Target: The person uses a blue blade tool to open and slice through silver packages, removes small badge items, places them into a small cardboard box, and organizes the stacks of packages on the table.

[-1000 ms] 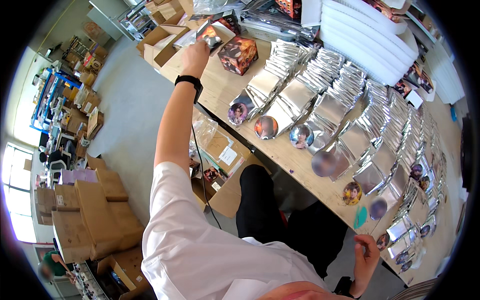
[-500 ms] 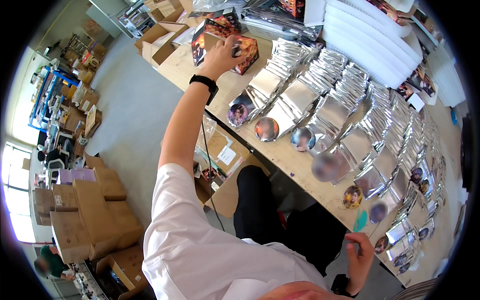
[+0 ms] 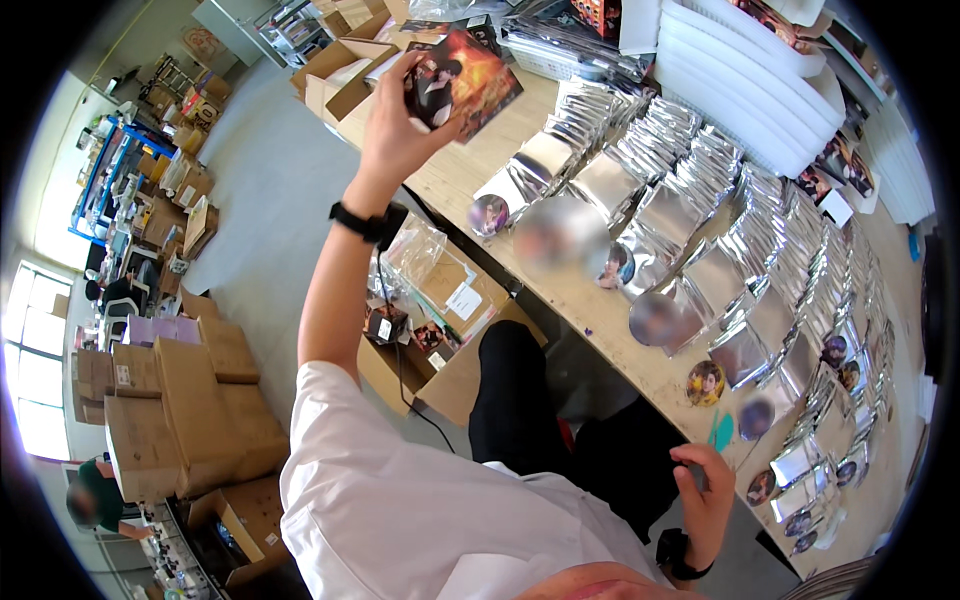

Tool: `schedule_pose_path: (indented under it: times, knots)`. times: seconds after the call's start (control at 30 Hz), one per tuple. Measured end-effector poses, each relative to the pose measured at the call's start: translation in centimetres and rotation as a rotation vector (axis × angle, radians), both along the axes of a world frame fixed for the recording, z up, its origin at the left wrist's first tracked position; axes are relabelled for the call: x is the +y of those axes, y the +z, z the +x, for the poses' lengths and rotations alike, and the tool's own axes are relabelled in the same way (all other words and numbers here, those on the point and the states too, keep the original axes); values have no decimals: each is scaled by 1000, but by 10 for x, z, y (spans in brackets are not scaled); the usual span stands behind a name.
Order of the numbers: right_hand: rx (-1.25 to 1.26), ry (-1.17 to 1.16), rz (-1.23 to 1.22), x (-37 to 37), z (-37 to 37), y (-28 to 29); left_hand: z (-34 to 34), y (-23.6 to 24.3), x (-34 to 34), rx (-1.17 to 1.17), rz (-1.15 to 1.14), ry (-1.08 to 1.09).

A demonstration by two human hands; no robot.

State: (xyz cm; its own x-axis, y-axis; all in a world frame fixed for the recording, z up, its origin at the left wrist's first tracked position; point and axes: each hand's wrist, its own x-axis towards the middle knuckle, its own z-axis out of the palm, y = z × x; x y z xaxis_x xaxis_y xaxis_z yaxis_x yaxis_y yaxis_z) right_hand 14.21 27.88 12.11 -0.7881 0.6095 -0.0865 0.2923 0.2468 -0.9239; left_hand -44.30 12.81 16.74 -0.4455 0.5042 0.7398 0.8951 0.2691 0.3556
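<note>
My left hand (image 3: 400, 130) is wrapped round the near left side of a small printed cardboard box (image 3: 478, 88), orange and black with figures on it. The box is tilted and held up over the table's far left corner. Down at the near edge, my right hand (image 3: 708, 500) has loosely bent fingers with the thumb apart, and nothing shows in it. Closest to it are a teal flat piece (image 3: 721, 432) and round picture badges (image 3: 761, 487). Rows of silver foil packets (image 3: 668, 212) cover the tabletop (image 3: 640, 362), with badges at their near ends.
An open carton (image 3: 450, 385) with small boxes and plastic wrap stands beneath the table edge by my leg. A cable (image 3: 402, 370) hangs over it. White trays (image 3: 745, 90) are stacked at the back. Large cartons (image 3: 200, 410) stand left, near a person in green (image 3: 97, 495).
My left hand has lifted the printed box off the table and drawn it slightly left, tilting it. My right hand has risen a little, still loosely bent.
</note>
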Motion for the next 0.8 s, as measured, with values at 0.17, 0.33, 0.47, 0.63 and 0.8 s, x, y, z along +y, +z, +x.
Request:
schedule_pose_path:
  times: [0.17,0.33,0.47,0.63,0.8]
  knots:
    - [111,172,100,-4,-10,0,118,20,-52,-190,-125,-209]
    - [146,218,386,-16,-15,16,227,-7,-49,-139,-302,-559]
    - [300,264,689,-19,-19,18,303,-47,-31,-272,-297,-853]
    - [86,222,866,-20,-17,5,337,-62,14,-302,-302,-1040]
    - [1,181,935,-6,-14,-8,335,-74,39,-459,-300,-1076]
